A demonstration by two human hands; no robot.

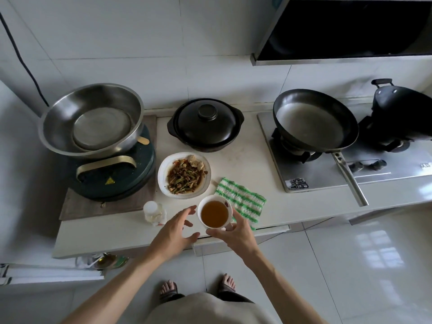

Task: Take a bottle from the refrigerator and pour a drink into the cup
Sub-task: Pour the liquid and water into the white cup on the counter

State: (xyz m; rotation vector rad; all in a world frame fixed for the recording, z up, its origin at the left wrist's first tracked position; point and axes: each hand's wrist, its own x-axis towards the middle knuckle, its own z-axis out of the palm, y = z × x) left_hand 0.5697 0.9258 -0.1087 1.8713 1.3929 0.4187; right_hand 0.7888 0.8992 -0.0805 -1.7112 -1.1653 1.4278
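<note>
A white cup (215,212) filled with amber-brown drink is near the counter's front edge. My right hand (233,232) grips the cup from below and from its right side. My left hand (175,230) hovers just left of the cup with its fingers spread and holds nothing. A clear plastic bottle (154,212) with a white cap stands upright on the counter, left of my left hand.
Behind the cup sit a plate of stir-fried food (184,175) and a green-striped cloth (242,202). Further back: a steel basin (92,120) on a dark cooker, a black clay pot (205,125), a frying pan (314,120) on the gas hob.
</note>
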